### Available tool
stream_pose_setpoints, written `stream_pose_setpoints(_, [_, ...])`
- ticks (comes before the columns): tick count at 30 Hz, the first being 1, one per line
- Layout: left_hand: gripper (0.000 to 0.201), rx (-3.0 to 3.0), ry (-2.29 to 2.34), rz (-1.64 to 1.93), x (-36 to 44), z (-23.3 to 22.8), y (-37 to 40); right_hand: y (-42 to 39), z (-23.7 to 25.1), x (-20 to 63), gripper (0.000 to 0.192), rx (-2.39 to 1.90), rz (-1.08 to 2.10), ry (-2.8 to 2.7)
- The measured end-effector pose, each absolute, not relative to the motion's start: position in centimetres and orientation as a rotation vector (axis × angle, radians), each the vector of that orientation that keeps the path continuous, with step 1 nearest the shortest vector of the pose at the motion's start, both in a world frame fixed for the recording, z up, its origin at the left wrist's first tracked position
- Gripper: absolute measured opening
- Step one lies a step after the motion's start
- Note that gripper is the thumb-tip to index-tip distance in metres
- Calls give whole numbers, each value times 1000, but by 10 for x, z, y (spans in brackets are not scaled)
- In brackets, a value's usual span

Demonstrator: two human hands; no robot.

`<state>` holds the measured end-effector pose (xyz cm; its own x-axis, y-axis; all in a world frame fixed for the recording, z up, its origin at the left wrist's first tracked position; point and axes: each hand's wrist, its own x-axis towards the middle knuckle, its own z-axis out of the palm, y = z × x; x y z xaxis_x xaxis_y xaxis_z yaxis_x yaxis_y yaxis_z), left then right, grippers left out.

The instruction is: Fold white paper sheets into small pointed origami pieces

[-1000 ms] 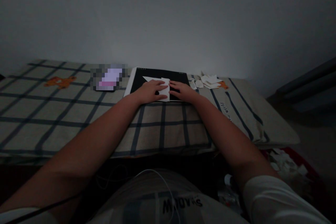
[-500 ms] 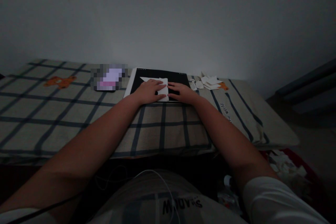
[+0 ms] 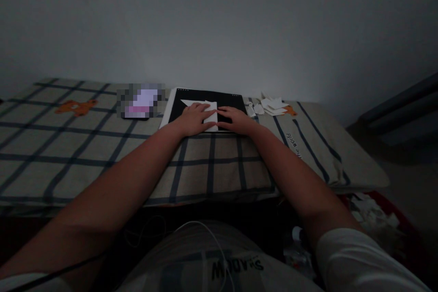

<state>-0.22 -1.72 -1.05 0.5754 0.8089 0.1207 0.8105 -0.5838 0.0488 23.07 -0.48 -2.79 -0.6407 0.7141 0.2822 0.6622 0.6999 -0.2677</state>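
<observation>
A folded white sheet of paper (image 3: 209,119) lies on a black board (image 3: 191,97) set on the checked bed cover. My left hand (image 3: 194,118) lies flat on the left part of the paper, fingers spread and pressing down. From the right, my right hand (image 3: 236,119) presses on the paper's right edge, its fingertips meeting those of the left hand. A pointed corner of the paper sticks out behind my left hand. Neither hand grips anything.
A pile of small folded white paper pieces (image 3: 268,106) lies right of the board. A blurred phone-like object (image 3: 139,101) lies left of it. The checked cover (image 3: 85,146) has orange bear prints. More white scraps (image 3: 371,216) sit in a red container on the floor at lower right. A white cable (image 3: 205,232) crosses my lap.
Both hands have slid slightly to the left along the paper, and less of the white sheet shows between them. The view has shifted a little.
</observation>
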Motion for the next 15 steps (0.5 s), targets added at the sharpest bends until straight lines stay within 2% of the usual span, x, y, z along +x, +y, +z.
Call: stream_pose_setpoints(15, [62, -2809, -1441, -206, -2, -9, -18, -3, -26, 233, 46, -1024, 227, -2545])
